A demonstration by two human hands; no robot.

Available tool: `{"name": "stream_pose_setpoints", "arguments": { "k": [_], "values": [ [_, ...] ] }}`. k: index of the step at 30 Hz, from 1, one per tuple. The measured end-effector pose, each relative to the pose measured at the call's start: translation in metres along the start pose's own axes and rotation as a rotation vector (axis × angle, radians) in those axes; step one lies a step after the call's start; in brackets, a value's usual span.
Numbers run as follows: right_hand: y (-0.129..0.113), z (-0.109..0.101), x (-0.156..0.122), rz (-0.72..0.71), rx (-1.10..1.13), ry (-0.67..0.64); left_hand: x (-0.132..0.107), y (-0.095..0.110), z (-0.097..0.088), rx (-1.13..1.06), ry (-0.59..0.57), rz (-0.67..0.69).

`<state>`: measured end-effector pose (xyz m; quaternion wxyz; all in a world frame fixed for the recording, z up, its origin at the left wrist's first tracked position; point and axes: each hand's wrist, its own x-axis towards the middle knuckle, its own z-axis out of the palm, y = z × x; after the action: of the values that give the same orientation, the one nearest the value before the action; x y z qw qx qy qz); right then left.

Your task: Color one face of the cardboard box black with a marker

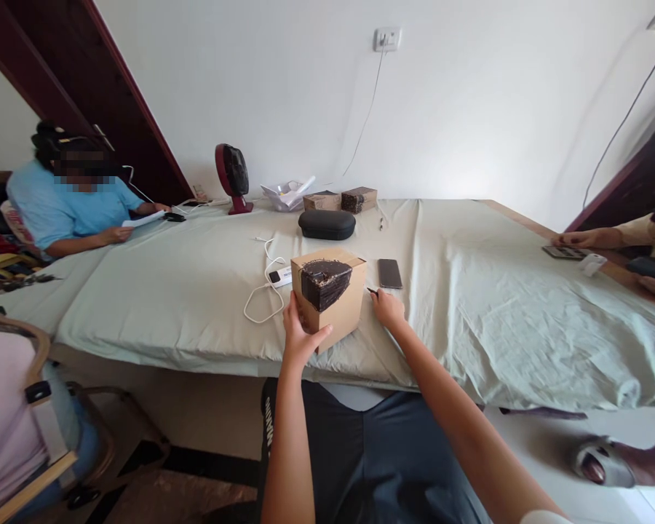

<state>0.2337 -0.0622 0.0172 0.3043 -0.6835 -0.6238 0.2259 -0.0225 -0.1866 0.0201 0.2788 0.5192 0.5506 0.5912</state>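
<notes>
A brown cardboard box (341,313) stands on the cloth-covered table close in front of me. Black marking or coating, rough at its edges, covers its upper front corner. My left hand (301,335) grips the box's near lower left edge, thumb on the front face and fingers along the side. To the right of the box, my right hand (388,308) is closed on a thin black pen-like tool (372,291), its tip pointing left toward the box. A dark phone (389,274) lies just beyond that hand.
Behind the box are a black zip case (326,225), two small boxes (359,199), a plastic basket (289,195) and a red fan (232,178). A white cable (249,309) and power strip (282,276) lie left. One person sits far left with papers; another's hand (589,239) rests at right.
</notes>
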Motion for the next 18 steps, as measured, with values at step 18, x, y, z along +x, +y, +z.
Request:
{"name": "stream_pose_setpoints", "arguments": {
  "k": [18],
  "values": [
    [-0.102,-0.025,-0.109,-0.446,1.062,0.192,0.003,0.039,-0.011,0.299,-0.094,-0.119]
  ]
}}
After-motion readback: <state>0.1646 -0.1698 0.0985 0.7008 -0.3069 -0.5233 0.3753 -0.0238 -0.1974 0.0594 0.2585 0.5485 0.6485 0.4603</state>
